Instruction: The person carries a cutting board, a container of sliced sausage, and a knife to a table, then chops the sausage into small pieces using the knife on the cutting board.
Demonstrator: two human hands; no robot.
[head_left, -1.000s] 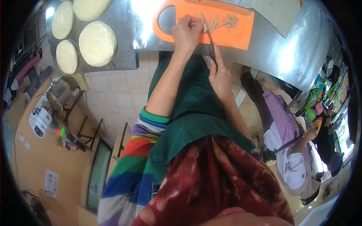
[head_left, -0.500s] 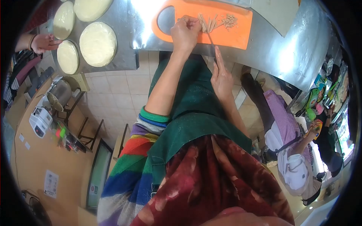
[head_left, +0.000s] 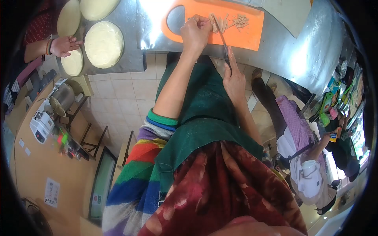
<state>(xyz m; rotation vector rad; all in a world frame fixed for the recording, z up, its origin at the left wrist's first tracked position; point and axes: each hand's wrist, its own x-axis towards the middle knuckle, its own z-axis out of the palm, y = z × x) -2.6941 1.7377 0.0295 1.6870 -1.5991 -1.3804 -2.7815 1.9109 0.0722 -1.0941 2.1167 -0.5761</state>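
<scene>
My left hand [head_left: 195, 33] is closed over the orange cutting board [head_left: 254, 37], its fingertips pinching the near end of some thin tan food strips [head_left: 223, 24]. In my right hand [head_left: 233, 76] is a knife [head_left: 222, 37], its handle running along the fingers. The narrow blade points away from me and lies across the strips, just right of my left fingertips. Small diced tan pieces [head_left: 241, 21] sit in a pile farther right on the board. What food this is I cannot tell.
Round pans with a pale, creamy layer [head_left: 103, 44] stand on the metal table [head_left: 132, 59] at left. Another person's hand [head_left: 65, 46] hovers over the smallest one. A person in a purple checked apron [head_left: 294, 114] is at right. A stand mixer [head_left: 42, 125] is at lower left.
The knife blade has moved farther forward across the strips, with my right hand shifting slightly right. At left, the other person's hand has moved right, over the small pan.
</scene>
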